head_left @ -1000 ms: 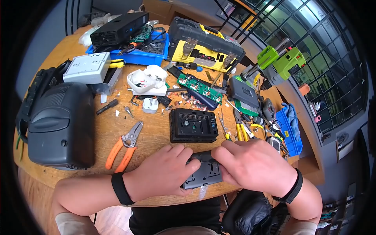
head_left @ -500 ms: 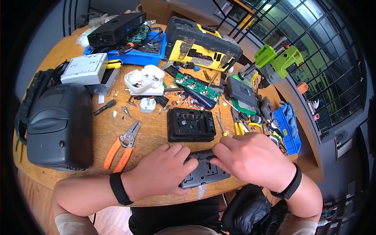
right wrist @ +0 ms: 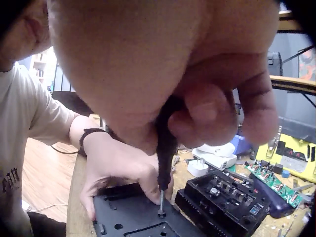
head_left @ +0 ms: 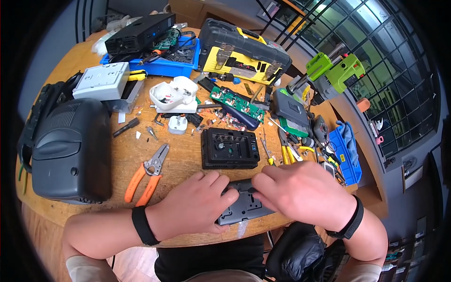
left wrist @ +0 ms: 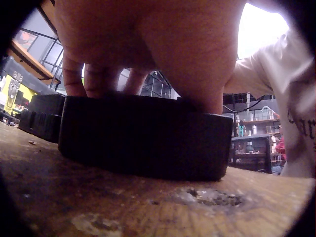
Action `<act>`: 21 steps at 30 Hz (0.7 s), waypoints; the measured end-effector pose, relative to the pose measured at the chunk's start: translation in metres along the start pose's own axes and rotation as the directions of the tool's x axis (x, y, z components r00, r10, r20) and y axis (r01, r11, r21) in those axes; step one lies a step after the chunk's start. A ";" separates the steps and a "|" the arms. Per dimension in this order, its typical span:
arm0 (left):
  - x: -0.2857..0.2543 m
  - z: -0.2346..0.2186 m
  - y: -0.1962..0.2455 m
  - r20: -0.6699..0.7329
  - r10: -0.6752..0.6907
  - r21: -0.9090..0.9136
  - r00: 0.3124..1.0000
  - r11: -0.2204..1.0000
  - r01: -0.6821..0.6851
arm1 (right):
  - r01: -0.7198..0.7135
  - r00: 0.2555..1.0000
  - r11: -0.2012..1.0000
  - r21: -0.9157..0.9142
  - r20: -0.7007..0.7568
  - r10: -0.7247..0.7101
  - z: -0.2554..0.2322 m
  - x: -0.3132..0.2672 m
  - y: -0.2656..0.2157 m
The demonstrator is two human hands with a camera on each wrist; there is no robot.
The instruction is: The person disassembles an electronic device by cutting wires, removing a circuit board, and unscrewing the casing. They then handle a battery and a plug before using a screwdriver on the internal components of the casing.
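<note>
My left hand (head_left: 192, 202) grips the left end of a flat black plastic casing (head_left: 239, 209) at the table's front edge, fingers over its far side and thumb on the near side. My right hand (head_left: 300, 192) pinches the dark handle of a screwdriver (right wrist: 167, 148) between thumb and fingers. In the right wrist view the screwdriver stands nearly upright, its metal tip at a round hole in the casing close to my left thumb. Just behind lies a second black casing (head_left: 230, 152), hollow side up, with metal parts inside. The left wrist view shows the held casing's dark side wall (left wrist: 143, 138).
Orange-handled pliers (head_left: 149, 174) lie left of my hands, beyond them a dark grey case (head_left: 70, 150). Further back are a white plug (head_left: 177, 124), a green circuit board (head_left: 237, 103) and a yellow-black toolbox (head_left: 244, 61). Yellow-handled pliers (head_left: 285, 150) lie at right.
My right hand has shifted and its fingers have turned slightly around the screwdriver above the casing. The left hand keeps its grip in the same place.
</note>
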State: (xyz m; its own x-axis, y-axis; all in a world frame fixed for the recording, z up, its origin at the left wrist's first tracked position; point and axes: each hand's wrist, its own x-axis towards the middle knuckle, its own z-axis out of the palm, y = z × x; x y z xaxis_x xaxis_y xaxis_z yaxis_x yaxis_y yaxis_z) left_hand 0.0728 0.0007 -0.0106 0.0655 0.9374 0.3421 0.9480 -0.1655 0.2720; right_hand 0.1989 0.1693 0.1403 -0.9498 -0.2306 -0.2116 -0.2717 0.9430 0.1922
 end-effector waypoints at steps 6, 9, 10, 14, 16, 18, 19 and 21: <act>-0.001 -0.001 0.000 -0.003 -0.002 -0.002 1.000 1.000 0.002 | -0.004 1.000 0.999 0.041 0.013 0.004 -0.004 0.000 -0.004; 0.000 0.001 0.001 -0.016 -0.011 -0.009 1.000 1.000 0.011 | -0.003 1.000 1.000 0.000 0.018 0.003 0.000 0.000 -0.001; 0.000 0.002 0.001 -0.015 -0.009 -0.012 1.000 1.000 0.008 | -0.022 1.000 0.998 -0.055 0.015 0.022 0.002 -0.001 0.000; 0.000 0.001 0.000 -0.018 -0.008 -0.001 1.000 1.000 0.008 | -0.036 0.999 0.999 -0.038 0.028 0.037 -0.003 0.001 -0.003; -0.001 0.002 0.000 -0.027 -0.007 -0.001 1.000 1.000 0.007 | -0.056 0.998 0.997 0.054 -0.022 0.058 -0.002 0.001 -0.005; -0.001 0.001 0.001 -0.035 -0.005 0.009 0.999 1.000 0.005 | -0.043 0.999 0.999 0.027 -0.013 0.043 0.002 0.000 -0.003; 0.000 0.002 0.001 -0.035 -0.002 0.010 0.999 1.000 0.003 | -0.028 1.000 1.000 -0.007 -0.007 0.028 0.003 -0.001 -0.002; 0.000 0.002 0.000 -0.030 -0.002 0.006 1.000 1.000 0.003 | -0.047 0.998 0.997 -0.062 0.035 0.049 -0.002 0.001 -0.001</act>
State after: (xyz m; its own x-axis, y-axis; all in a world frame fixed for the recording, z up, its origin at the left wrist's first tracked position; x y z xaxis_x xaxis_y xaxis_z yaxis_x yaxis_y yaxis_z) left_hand 0.0734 0.0018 -0.0123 0.0539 0.9281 0.3683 0.9500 -0.1613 0.2673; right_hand 0.1976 0.1679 0.1415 -0.9559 -0.1754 -0.2354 -0.2361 0.9360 0.2610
